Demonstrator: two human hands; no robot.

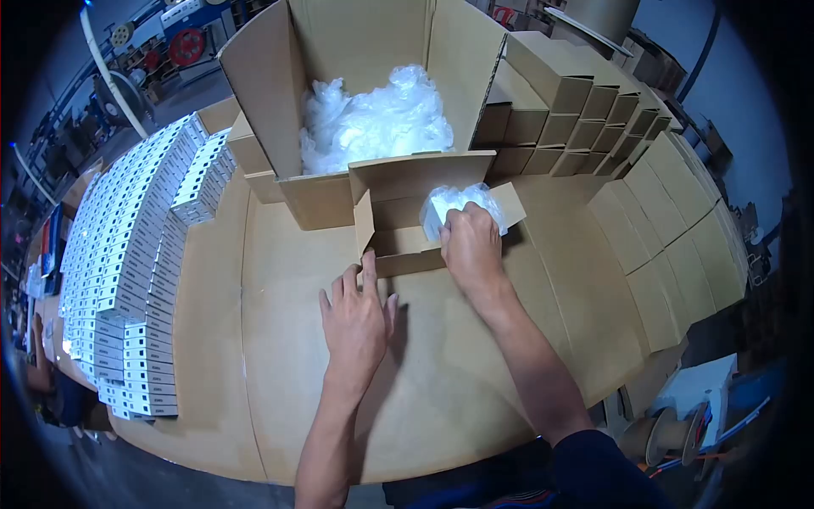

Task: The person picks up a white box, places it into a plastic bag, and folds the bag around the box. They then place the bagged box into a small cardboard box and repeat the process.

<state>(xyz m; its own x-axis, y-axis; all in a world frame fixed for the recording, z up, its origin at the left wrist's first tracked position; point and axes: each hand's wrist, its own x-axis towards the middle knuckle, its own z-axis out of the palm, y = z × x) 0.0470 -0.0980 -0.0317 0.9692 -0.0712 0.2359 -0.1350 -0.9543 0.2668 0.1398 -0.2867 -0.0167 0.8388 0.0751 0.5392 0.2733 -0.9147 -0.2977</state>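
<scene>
A small open cardboard box (403,265) stands on the cardboard-covered table, its lid flap raised at the back and its side flaps spread. My right hand (471,242) is closed on a clear plastic-wrapped bundle (437,206) at the right end of this box. What is inside the wrap I cannot make out. My left hand (356,310) has its fingers spread, with the fingertips at the box's front left corner. The left part of the box shows bare brown cardboard inside.
Behind stands a large open carton (318,199) holding crumpled clear plastic bags (377,119). Many small white boxes (127,229) are stacked at the left. Brown cartons (564,93) are piled at the back right, with more flat-faced cartons (678,237) along the right edge.
</scene>
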